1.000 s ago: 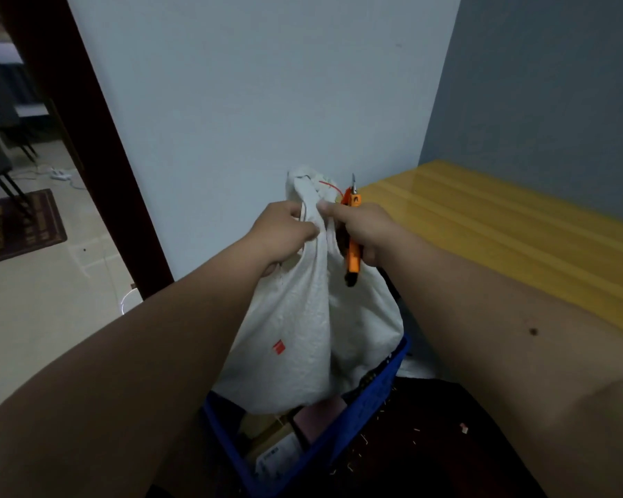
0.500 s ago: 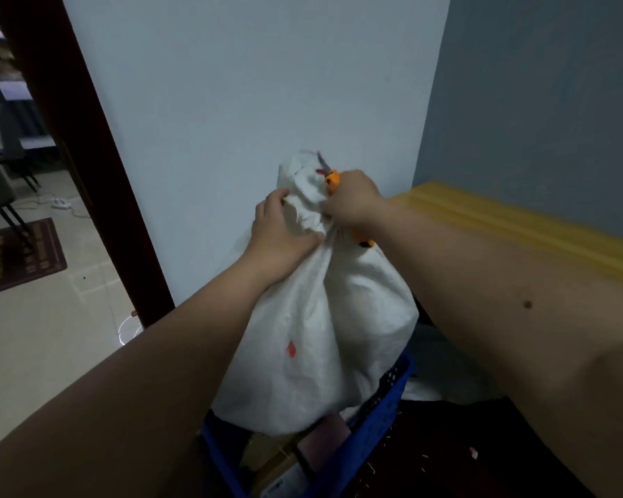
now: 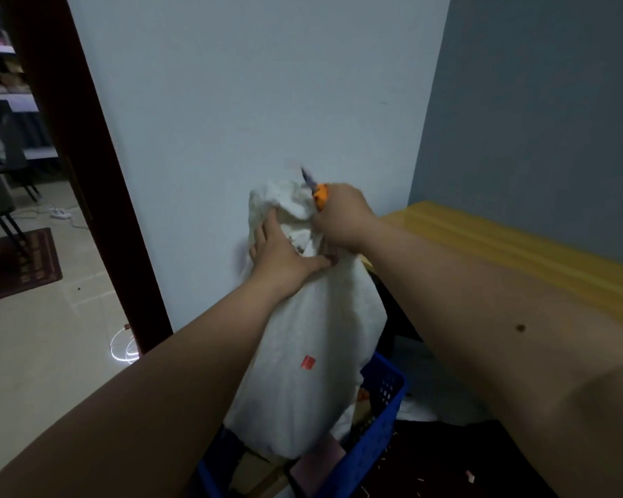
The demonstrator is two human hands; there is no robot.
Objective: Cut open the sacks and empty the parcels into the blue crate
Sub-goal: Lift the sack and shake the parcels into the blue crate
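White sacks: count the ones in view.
1: the white sack stands in the blue crate, both hands at its top. Others may be hidden.

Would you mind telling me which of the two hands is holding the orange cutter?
The right hand grips the orange cutter at the sack's top; the left hand only lies on the cloth.
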